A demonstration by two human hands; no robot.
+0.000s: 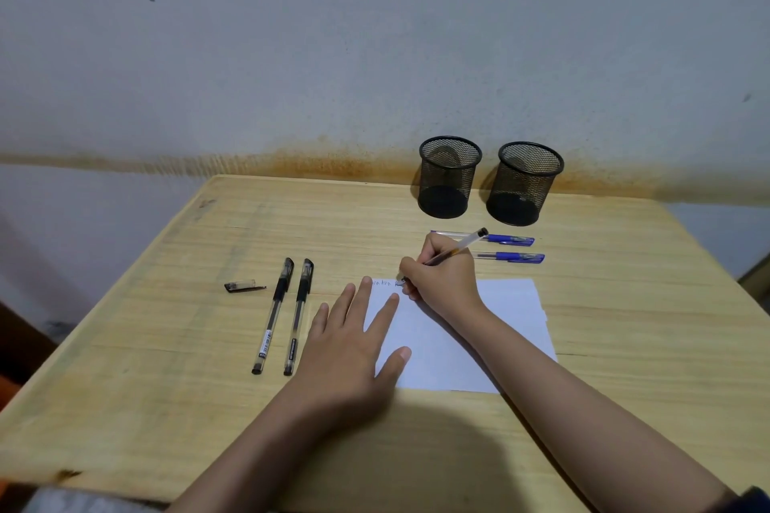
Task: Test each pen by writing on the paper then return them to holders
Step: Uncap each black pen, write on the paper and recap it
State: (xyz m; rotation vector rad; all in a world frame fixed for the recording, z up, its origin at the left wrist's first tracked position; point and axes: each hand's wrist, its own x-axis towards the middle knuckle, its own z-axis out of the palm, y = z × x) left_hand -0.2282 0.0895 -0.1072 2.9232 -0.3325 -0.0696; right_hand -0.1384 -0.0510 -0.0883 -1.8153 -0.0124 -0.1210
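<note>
Pale wood grain covered the table [166,346], which stood pushed against a grey wall [291,33] marked by a rusty orange stain band just above the tabletop. A white sheet of paper [512,329] lay on the near right part of the table, with a short line of handwriting along its far left edge.

The right hand [441,279] pinched an uncapped black pen [460,248] between curled fingers and thumb, the tip meeting the paper beside the writing and the barrel slanting up and away to the right. The left hand [350,350] lay flat with its fingers spread, the fingertips pressing on the paper's left edge and the palm on the bare wood.

Left of that hand, two capped black pens [283,317] lay side by side, nearly parallel, caps pointing away. A loose black cap [243,286] sat on the table just left of them.

Beyond the writing hand, two blue pens [510,248] lay crosswise, one behind the other, their left ends hidden by the hand and the raised pen. Farther back, close to the wall, stood two black mesh holders [450,179], upright and near each other, with no pen seen in either. The blue pens lay between the paper and the holders.
</note>
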